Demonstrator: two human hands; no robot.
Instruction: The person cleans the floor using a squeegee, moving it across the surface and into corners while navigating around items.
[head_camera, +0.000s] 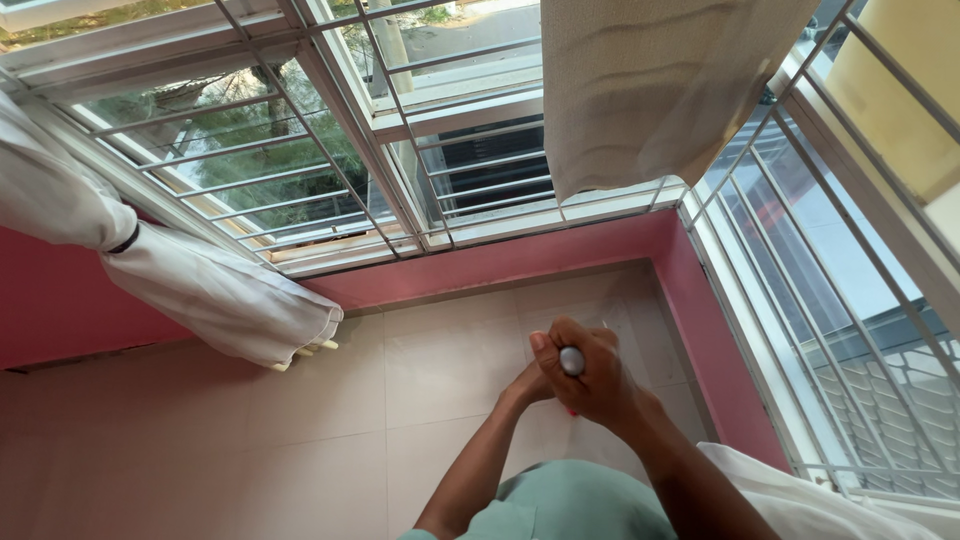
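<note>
Both my hands are clasped around an upright stick-like handle whose rounded grey tip (571, 360) points up at the camera. My right hand (592, 378) wraps over the top of it, fingers closed. My left hand (528, 382) grips just under it and is mostly hidden by the right hand. A small bit of red (572, 411) shows beneath the hands. The lower part of the handle is hidden, so I cannot tell what is at its end.
A beige tiled floor (330, 400) meets a pink lower wall (520, 262) in a corner. Barred windows (300, 160) rise above it. A tied white curtain (200, 290) hangs at left, a cream cloth (650, 90) at top. White fabric (800, 495) lies by my right arm.
</note>
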